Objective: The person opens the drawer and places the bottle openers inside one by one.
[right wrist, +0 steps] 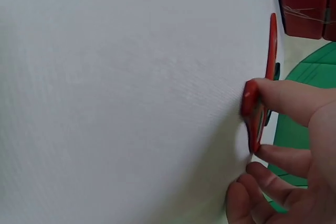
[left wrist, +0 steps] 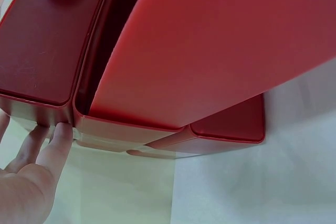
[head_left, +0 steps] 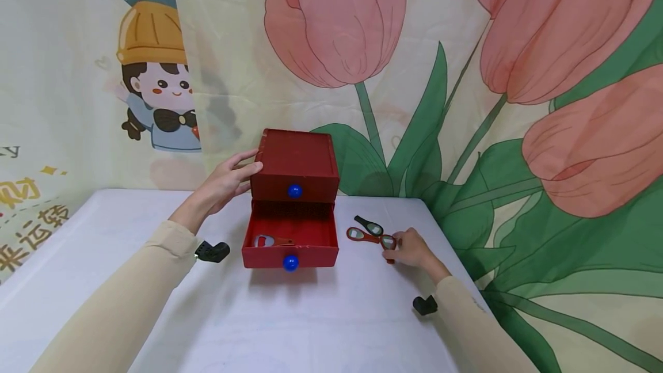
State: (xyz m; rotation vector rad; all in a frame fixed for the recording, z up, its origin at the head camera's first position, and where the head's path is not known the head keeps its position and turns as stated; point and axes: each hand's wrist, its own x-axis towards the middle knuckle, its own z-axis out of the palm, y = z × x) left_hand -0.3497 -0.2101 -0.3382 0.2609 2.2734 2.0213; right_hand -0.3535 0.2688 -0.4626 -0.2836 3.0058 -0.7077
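A small red drawer box with blue knobs stands at the table's middle, its lower drawer pulled out. My left hand rests straight fingers against the box's upper left side; the left wrist view shows the fingertips touching that side. Inside the open drawer lies a bottle opener with an orange-brown handle. Right of the box, my right hand pinches a red bottle opener between thumb and finger, close over the table. Beside it lie another red bottle opener and a black one.
The white-covered table reaches back to a hanging cloth printed with tulips and a cartoon child. Upper drawer of the box is closed. Black wrist-worn pieces sit by both sleeves.
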